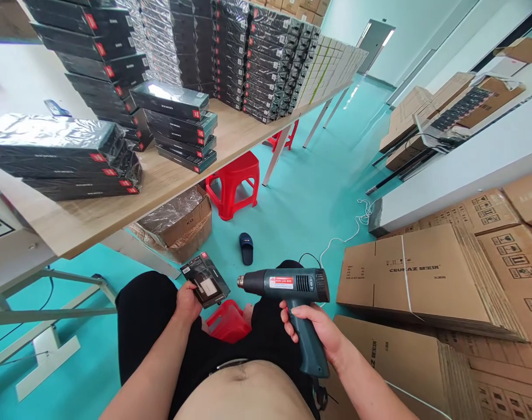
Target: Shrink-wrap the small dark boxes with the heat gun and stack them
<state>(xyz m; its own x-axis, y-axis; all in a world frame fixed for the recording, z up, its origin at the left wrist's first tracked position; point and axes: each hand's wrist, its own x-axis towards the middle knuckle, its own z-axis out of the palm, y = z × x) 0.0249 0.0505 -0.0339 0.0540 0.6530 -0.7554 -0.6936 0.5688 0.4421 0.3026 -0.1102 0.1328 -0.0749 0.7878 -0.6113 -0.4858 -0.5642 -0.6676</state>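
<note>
My left hand (188, 303) grips the lower left edge of a small black product box (206, 281), which is tilted above my lap and has a light picture and a red tag on it. In my right hand (312, 326) is a dark green heat gun (287, 284), my fingers wrapped round its handle. Its metal nozzle points left toward the box, with a gap between them. Whether the gun is switched on cannot be seen.
On the wooden table (231, 146) stand a short stack of black boxes (178, 125), film-wrapped bundles (65, 154) and tall stacks behind. A red stool (235, 181), an open carton (182, 227) and a slipper (246, 249) are below. Flattened cartons (415, 274) lie at right, near a white cord (336, 240).
</note>
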